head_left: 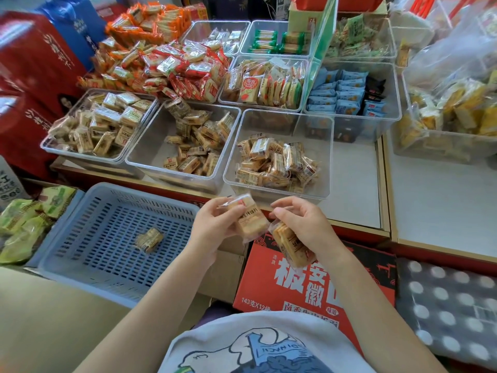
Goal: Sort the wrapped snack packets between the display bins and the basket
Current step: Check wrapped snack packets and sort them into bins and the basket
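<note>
Person stands at a snack counter, both hands up in front of the chest, just near of the counter edge. Left hand (215, 227) has its fingers clamped on a clear-wrapped cracker packet (248, 219), thumb on top, packet tilted w/ one end up. Right hand (301, 224) has fingers curled round a second cracker packet (291, 247), which hangs down & toward the person from the palm. The two packets sit just beside each other, nearly touching; can't tell if they actually touch.

Blue slotted basket (80, 235) is to the left, near side, lower than the counter. One lone wrapped packet (149, 239) lies on its floor, approx. middle.

On the counter, 3 clear display bins in the near row: left bin (53, 146) well filled w/ tan packets, middle bin (150, 146) w/ packets mostly on its right & far side, right bin (328, 157) w/ a loose pile at the bottom. That right bin is directly far of the hands.

Farther back: a heap of red/orange packets (172, 65) at far left, more clear bins w/ green, tan & blue-wrapped packs. Red carton (309, 286) w/ white lettering sits below the right hand. Green-wrapped packs (24, 227) lie left of the basket.
</note>
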### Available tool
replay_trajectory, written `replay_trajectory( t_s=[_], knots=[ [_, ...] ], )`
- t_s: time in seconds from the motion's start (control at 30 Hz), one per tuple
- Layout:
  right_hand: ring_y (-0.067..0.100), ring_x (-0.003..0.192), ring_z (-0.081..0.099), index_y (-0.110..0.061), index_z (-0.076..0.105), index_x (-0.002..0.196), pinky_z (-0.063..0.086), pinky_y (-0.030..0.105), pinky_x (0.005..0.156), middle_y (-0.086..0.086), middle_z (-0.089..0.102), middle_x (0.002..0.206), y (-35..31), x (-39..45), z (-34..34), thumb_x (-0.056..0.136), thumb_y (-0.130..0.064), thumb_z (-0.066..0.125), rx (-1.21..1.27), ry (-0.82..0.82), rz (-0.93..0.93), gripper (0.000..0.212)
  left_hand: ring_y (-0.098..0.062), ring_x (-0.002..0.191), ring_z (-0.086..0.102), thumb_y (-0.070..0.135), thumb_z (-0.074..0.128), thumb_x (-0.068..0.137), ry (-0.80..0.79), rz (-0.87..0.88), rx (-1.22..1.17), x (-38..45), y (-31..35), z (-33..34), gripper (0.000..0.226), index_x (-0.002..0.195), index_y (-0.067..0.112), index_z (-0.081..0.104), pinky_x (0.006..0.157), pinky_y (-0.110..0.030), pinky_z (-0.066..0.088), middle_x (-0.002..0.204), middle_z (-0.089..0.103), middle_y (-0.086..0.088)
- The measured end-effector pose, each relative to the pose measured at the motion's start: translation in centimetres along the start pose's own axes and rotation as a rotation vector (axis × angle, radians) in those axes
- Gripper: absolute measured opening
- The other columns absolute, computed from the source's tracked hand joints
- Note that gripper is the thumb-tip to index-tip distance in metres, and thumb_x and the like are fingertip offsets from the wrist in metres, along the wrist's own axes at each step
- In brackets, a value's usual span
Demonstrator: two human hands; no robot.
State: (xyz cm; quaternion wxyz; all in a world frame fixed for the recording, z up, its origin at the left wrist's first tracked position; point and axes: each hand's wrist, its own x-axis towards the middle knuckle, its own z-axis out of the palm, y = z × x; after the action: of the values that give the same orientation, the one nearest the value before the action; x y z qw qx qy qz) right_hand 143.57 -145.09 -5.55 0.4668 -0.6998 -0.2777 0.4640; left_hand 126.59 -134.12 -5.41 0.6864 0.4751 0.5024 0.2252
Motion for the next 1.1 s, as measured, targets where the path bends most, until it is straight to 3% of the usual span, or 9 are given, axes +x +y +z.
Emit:
replay_trajectory(
  t_s=[0.1,0.23,0.33,0.4,0.5,0.67,0.8,0.93,1.1],
  knots=[
    [0.021,0.090,0.073,-0.031,0.071,0.098,0.059,0.037,0.081,0.000,0.075,0.100,0.1,-0.2,0.5,0.097,-0.033,0.067,-0.080,-0.074,-0.005,0.004,-0.024,0.098,0.076,0.019,0.076,0.089,0.028,-0.038,-0.123,0.7,-0.2,-0.7,0.046,0.129,0.001,0.060,0.071,-0.030,0.061,0.117,0.072,-0.019],
    [0.021,0.081,0.070,-0.024,0.064,0.090,0.057,0.038,0.078,-0.002,0.074,0.088,0.1,-0.4,1.0,0.098,-0.031,0.066,-0.071,-0.084,-0.049,0.010,-0.026,0.100,0.075,0.023,0.075,0.090,0.001,-0.063,-0.064,0.4,-0.7,-0.4,0.049,0.132,0.009,0.055,0.075,-0.032,0.062,0.123,0.068,-0.018],
    [0.013,0.070,0.062,-0.021,0.064,0.088,0.053,0.034,0.073,-0.008,0.066,0.073,0.0,-0.5,1.1,0.100,-0.028,0.063,-0.078,-0.083,-0.067,0.014,-0.020,0.112,0.069,0.034,0.067,0.097,-0.081,-0.036,0.038,0.0,-0.9,0.0,0.044,0.138,0.027,0.052,0.092,-0.039,0.060,0.132,0.062,-0.006],
    [0.013,0.069,0.060,-0.020,0.065,0.088,0.052,0.033,0.072,-0.005,0.064,0.072,-0.1,-0.5,1.1,0.101,-0.027,0.062,-0.066,-0.066,-0.061,0.015,-0.006,0.123,0.060,0.052,0.070,0.091,-0.208,0.072,0.192,-0.4,-1.0,-0.2,0.046,0.133,0.037,0.061,0.103,-0.032,0.051,0.140,0.057,0.009],
    [0.011,0.064,0.063,-0.016,0.066,0.091,0.052,0.025,0.063,-0.003,0.064,0.072,-0.2,-0.6,1.0,0.102,-0.027,0.060,-0.028,-0.057,-0.025,0.017,-0.006,0.117,0.065,0.042,0.084,0.076,-0.291,0.177,0.269,-1.0,-1.1,-0.3,0.047,0.121,0.034,0.072,0.097,-0.025,0.053,0.131,0.067,0.011],
    [0.007,0.061,0.063,-0.013,0.064,0.094,0.050,0.019,0.059,-0.006,0.065,0.069,0.0,-0.9,0.9,0.102,-0.027,0.060,0.009,-0.036,-0.018,0.017,-0.014,0.088,0.074,0.012,0.082,0.082,-0.217,0.258,0.253,-1.0,-1.1,-0.2,0.027,0.108,0.018,0.076,0.076,-0.021,0.057,0.097,0.079,-0.005],
    [0.013,0.069,0.066,-0.025,0.065,0.100,0.056,0.032,0.069,-0.002,0.067,0.075,0.2,-0.9,0.6,0.100,-0.028,0.063,0.050,-0.050,-0.033,0.003,-0.027,0.089,0.075,0.029,0.080,0.079,-0.207,0.232,0.275,-1.1,-1.1,-0.3,0.026,0.103,0.018,0.078,0.078,-0.034,0.062,0.094,0.078,-0.011],
    [0.007,0.067,0.061,-0.019,0.065,0.092,0.054,0.027,0.068,-0.001,0.064,0.076,0.2,-0.7,0.4,0.100,-0.026,0.064,-0.027,-0.040,-0.058,0.010,-0.025,0.090,0.075,0.035,0.074,0.083,-0.228,0.163,0.219,-1.2,-1.0,0.3,0.031,0.106,0.013,0.074,0.073,-0.036,0.062,0.097,0.076,-0.013],
    [0.007,0.065,0.062,-0.015,0.066,0.091,0.054,0.027,0.067,-0.001,0.066,0.076,0.2,-0.2,1.3,0.100,-0.025,0.062,0.020,0.076,-0.051,0.014,-0.027,0.096,0.072,0.045,0.060,0.094,-0.341,-0.091,0.110,-1.5,-0.6,1.2,0.037,0.119,0.018,0.058,0.074,-0.043,0.060,0.107,0.070,-0.011]
  ],
)
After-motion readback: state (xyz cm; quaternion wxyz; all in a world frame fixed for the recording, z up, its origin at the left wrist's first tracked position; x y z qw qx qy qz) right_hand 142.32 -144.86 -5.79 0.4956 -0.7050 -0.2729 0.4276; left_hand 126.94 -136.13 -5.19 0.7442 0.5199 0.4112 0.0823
